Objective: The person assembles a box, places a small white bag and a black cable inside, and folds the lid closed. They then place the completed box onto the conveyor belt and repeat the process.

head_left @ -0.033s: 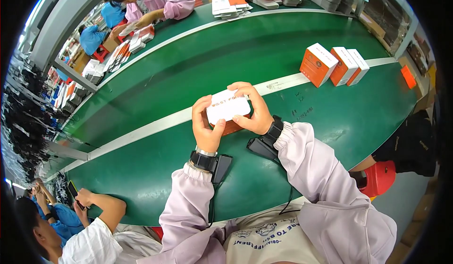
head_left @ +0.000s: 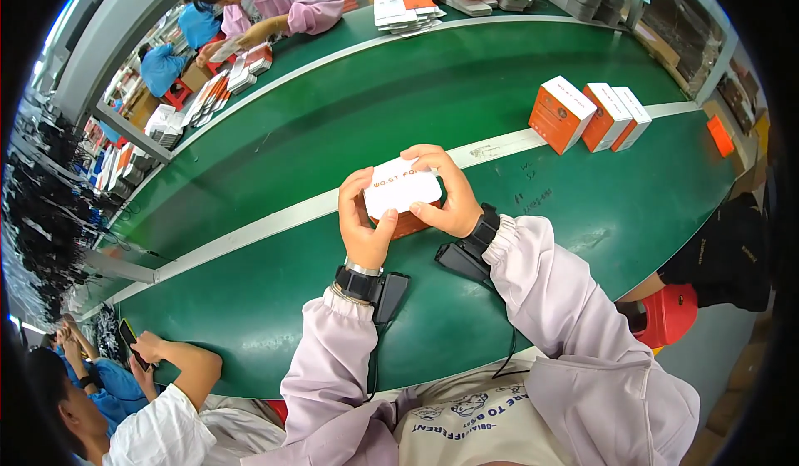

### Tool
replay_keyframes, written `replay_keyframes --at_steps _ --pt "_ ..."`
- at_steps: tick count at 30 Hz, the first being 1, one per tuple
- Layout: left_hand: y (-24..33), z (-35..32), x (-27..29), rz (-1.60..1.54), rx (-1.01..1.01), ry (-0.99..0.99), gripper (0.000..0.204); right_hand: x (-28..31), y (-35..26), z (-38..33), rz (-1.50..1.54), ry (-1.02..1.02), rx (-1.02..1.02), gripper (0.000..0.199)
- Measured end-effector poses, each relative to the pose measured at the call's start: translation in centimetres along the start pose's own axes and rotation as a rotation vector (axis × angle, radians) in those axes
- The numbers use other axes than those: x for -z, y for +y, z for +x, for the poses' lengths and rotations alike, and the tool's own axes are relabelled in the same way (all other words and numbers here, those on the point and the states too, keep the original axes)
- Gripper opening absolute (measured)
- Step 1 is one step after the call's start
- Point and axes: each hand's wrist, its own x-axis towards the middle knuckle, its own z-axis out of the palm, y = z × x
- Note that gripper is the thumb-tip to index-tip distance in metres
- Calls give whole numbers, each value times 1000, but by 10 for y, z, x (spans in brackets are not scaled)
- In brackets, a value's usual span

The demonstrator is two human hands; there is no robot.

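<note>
Between my two hands is a small orange and white carton (head_left: 403, 190), its white end facing up with printing on it. My left hand (head_left: 364, 220) wraps the carton's left side, thumb at the near edge. On the other side my right hand (head_left: 449, 195) grips it, fingers over the far corner and thumb on the near edge. Both hands are closed on the carton, above the green work surface. The lower part of the carton is mostly hidden by my fingers and the white end.
Three orange and white cartons (head_left: 563, 115) stand at the right on the green belt table (head_left: 333, 299). Across it, co-workers handle flat cartons beside stacked cartons (head_left: 406, 15). At lower left a person holds a phone (head_left: 129, 334). A red stool (head_left: 670, 316) stands at right.
</note>
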Motion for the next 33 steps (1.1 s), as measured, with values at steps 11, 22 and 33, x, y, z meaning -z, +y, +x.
replay_keyframes --at_steps 11,22,33 --pt "3 -1 1 -96 61 32 28 2 -2 0 -107 -56 15 28" --pt "-2 -4 7 -19 14 -14 14 3 -9 -1 -95 -181 54 22" --pt "-1 -1 3 -92 92 -54 15 7 -16 -8 -198 -226 27 26"
